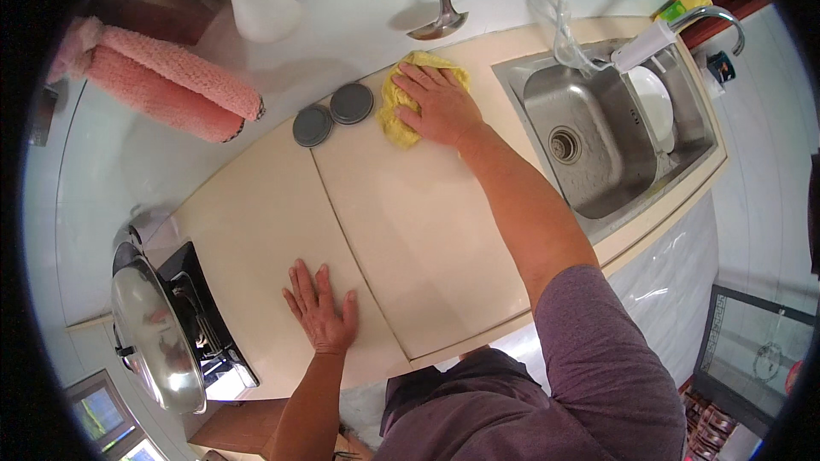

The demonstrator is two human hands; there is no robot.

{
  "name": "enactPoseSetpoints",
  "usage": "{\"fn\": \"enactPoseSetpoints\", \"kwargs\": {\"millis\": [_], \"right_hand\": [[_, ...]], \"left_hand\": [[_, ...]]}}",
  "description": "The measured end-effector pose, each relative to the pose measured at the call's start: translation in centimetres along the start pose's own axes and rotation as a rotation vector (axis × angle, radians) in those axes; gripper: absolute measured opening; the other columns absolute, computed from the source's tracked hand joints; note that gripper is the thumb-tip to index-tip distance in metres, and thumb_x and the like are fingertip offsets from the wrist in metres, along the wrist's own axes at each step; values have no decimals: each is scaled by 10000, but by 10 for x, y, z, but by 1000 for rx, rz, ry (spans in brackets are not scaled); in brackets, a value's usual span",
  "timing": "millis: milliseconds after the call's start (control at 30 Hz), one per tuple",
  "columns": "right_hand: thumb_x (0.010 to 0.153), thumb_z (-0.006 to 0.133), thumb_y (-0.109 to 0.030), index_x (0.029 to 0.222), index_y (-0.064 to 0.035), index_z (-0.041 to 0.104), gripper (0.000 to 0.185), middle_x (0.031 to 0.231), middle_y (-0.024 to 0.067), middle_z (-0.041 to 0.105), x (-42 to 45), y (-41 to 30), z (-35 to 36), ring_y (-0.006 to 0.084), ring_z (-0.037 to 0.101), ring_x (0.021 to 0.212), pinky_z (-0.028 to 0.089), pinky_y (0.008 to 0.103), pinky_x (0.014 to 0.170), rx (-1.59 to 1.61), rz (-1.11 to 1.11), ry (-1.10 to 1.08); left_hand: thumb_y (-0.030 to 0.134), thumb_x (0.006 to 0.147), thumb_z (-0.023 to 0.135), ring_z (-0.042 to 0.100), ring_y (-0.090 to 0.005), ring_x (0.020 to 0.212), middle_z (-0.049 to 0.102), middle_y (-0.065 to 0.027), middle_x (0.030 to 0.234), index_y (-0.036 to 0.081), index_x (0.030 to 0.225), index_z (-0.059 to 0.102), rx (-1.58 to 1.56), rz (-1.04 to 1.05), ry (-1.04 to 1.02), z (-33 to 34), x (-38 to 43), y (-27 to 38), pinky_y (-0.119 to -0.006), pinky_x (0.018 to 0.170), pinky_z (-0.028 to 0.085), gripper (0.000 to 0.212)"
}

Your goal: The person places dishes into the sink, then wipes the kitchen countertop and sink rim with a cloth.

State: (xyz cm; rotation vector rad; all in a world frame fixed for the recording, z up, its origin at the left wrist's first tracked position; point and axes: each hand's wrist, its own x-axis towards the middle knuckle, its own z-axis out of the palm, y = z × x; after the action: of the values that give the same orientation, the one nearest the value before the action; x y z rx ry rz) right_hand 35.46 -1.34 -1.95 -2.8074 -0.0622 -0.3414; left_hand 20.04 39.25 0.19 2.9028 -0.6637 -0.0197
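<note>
My right hand [439,102] lies flat on a yellow cleaning cloth [398,131], pressing it against the beige countertop [442,224] near the back wall. The cloth is crumpled under my palm and fingers. Just left of it are two dark round lids or jar tops [352,103], side by side along the wall edge. My left hand [325,314] rests palm down with fingers spread on the front left part of the counter, holding nothing. A seam in the countertop runs between my two hands.
At the right is a steel sink [592,134] with a white plate [650,102] and a faucet [647,45]. A lidded metal wok [157,333] sits on a gas stove [205,320] at left. Pink towels [170,86], a white ladle [259,9] and a metal ladle [443,16] hang behind.
</note>
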Motion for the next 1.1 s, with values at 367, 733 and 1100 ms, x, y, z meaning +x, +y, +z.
{"fn": "enactPoseSetpoints", "kwargs": {"millis": [367,733,1100], "right_hand": [[1031,429,-406,1534,-50,450,617,1613,168,399,-6,63,8,344,334,1501,252,561,1213,-258,616,284],[981,575,-277,1278,-87,667,364,1423,93,606,8,25,20,325,502,1348,393,528,1118,-174,99,362],[963,681,-249,946,-9,690,240,958,191,680,33,-70,-10,358,648,894,518,460,767,1257,670,573]], "left_hand": [[396,930,654,199,-433,1559,232,-233,1682,146,1549,435,-63,14,22,-2,3,5,-636,1235,89,703],[377,922,679,200,-429,1558,232,-228,1683,153,1558,420,-44,11,24,1,1,-2,-632,1237,85,722],[385,957,623,188,-404,1571,213,-205,1697,159,1571,400,-23,10,32,-3,-1,-1,-625,1239,96,691]]}}
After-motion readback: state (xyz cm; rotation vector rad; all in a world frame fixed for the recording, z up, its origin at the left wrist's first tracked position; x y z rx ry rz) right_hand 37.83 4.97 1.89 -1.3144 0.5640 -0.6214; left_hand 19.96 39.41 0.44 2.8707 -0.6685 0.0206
